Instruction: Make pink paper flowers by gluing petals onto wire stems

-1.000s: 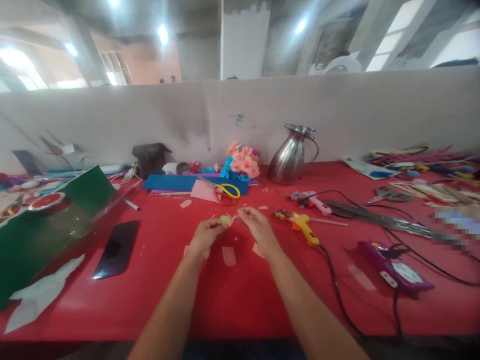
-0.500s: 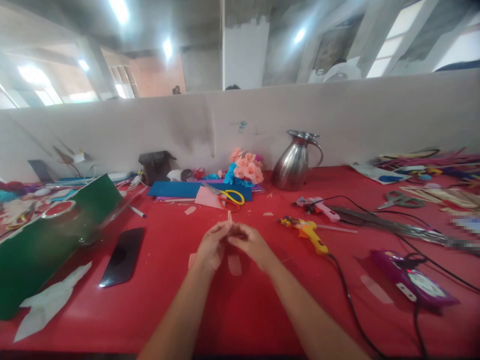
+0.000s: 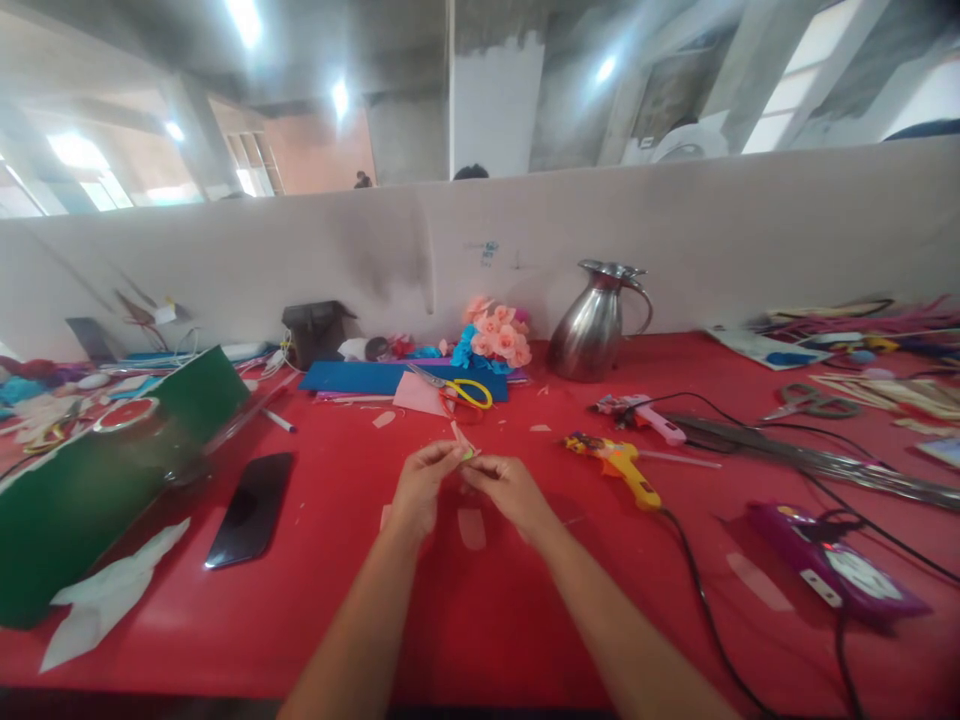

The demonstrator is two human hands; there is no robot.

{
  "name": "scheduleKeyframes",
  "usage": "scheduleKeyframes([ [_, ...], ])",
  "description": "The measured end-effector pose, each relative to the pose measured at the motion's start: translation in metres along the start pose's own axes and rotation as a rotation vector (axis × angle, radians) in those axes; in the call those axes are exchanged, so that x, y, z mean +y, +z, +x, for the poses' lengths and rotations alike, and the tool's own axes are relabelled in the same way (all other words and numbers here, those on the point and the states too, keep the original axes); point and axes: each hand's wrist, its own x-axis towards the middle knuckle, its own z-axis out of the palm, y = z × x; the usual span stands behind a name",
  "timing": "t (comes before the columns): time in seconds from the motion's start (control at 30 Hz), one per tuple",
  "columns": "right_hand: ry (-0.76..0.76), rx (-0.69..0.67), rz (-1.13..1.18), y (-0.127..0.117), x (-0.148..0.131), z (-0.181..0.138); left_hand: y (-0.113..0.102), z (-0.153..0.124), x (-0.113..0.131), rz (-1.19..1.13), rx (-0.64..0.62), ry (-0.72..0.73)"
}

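Observation:
Above the red table, my left hand (image 3: 424,488) and my right hand (image 3: 511,490) meet at the fingertips, both closed in a pinch on a small piece of pink paper (image 3: 460,436). The paper's narrow tip sticks up, leaning left. A tiny yellow-green spot shows between the fingers; what it is I cannot make out. Under the hands lies a cut pink paper petal (image 3: 472,529), and another sits partly behind the left wrist. Beyond the hands are scissors (image 3: 471,392) with yellow and orange handles and a bunch of pink paper flowers (image 3: 501,335).
On the right lie a yellow glue gun (image 3: 630,476), a pink glue gun (image 3: 654,422), and a purple power strip (image 3: 836,565) with black cables. A steel jug (image 3: 589,330) stands at the back. On the left are a black phone (image 3: 251,508) and a green board (image 3: 97,500).
The pink paper's tip, upright before, now leans left, and a yellow-green spot has come into sight between the fingers. The right hand's fingers have closed further together.

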Motion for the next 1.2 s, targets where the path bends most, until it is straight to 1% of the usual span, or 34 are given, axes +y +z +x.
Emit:
scheduleKeyframes([
  [0.13,0.004,-0.010,-0.001,0.000,0.001,-0.001,0.001,0.000,0.001,0.035,0.011,0.026],
  [0.3,0.000,-0.022,0.010,0.001,0.000,0.000,0.000,0.001,0.000,0.054,0.002,0.025],
  [0.47,0.015,0.055,0.098,0.003,0.000,0.001,-0.001,0.002,-0.001,0.059,0.039,0.039],
  [0.63,-0.078,0.064,0.025,0.002,0.005,0.004,-0.001,0.003,-0.001,0.074,0.115,0.069],
  [0.73,-0.113,0.085,-0.077,0.000,0.007,0.005,0.000,0.003,-0.001,0.111,0.117,0.110],
  [0.83,-0.110,0.091,-0.126,-0.001,0.008,0.005,0.000,0.002,-0.001,0.138,0.100,0.120],
  [0.97,-0.106,0.090,-0.110,-0.002,0.010,0.006,0.001,0.001,0.000,0.144,0.094,0.108],
  [1.07,-0.098,0.090,-0.104,-0.002,0.010,0.006,0.002,0.001,0.000,0.128,0.100,0.088],
  [1.2,-0.092,0.058,-0.101,-0.001,0.009,0.005,0.001,0.002,0.000,0.083,0.117,0.069],
])
